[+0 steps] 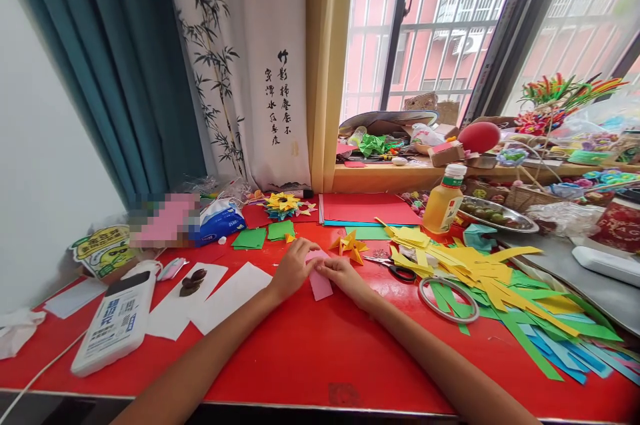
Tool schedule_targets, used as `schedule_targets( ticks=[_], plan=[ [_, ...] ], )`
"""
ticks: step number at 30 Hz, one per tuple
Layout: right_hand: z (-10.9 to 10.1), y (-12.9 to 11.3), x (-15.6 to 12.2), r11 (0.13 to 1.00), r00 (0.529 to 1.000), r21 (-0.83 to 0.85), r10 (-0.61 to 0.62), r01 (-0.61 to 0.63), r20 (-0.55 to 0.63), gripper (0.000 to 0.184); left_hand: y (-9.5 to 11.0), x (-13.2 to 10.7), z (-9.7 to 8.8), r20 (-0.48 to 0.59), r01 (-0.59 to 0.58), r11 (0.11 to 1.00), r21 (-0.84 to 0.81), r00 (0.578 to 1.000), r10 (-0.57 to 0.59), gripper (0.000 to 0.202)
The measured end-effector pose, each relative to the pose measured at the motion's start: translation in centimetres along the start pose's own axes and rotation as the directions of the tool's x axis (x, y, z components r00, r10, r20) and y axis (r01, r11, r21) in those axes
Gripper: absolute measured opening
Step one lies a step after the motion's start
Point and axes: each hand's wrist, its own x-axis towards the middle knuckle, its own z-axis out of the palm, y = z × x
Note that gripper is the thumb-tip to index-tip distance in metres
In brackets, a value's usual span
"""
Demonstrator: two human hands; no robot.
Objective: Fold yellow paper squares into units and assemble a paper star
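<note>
A small pink paper piece (pixel 320 285) lies on the red table (pixel 310 351) in front of me. My left hand (pixel 291 270) presses its fingers together on the paper's upper left edge. My right hand (pixel 344 276) pinches the paper's upper right side, fingertips meeting those of the left hand. A yellow folded paper star (pixel 350 245) sits just beyond my right hand. Black-handled scissors (pixel 395 269) lie to the right of it.
Yellow, green and blue paper strips (pixel 500 291) pile up at the right beside a tape ring (pixel 449 298). A juice bottle (pixel 444 200), red sheets (pixel 367 208), green squares (pixel 250 238), white papers (pixel 220 295) and a white power bank (pixel 117 318) surround the work spot. The windowsill is crowded with crafts.
</note>
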Motion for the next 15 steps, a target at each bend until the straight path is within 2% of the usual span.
schedule_targets(
  ticks=[4,6,11,13,15],
  plan=[
    [0.0,-0.2,-0.1,1.000,0.999,-0.028,0.006,-0.005,0.038,0.031,0.2,0.0,0.2,0.090,0.026,0.993,-0.112,0.996,-0.016,0.013],
    [-0.1,-0.3,-0.2,0.999,0.999,-0.038,0.012,-0.010,0.041,0.031,0.3,0.0,0.3,0.098,0.042,0.991,-0.128,0.995,-0.030,0.015],
    [0.0,-0.4,-0.2,0.996,0.995,0.028,0.080,-0.082,0.059,0.033,-0.5,0.5,-0.1,0.003,0.172,0.975,-0.140,0.985,-0.173,0.016],
    [0.2,-0.3,-0.2,0.986,0.985,0.098,0.120,-0.132,0.121,0.035,-1.2,0.8,-0.6,-0.059,0.263,0.954,-0.145,0.960,-0.274,0.017],
    [0.4,-0.3,-0.2,0.977,0.980,0.146,0.134,-0.155,0.144,0.037,-1.9,1.0,-1.1,-0.077,0.352,0.921,-0.168,0.927,-0.368,0.019]
  ],
)
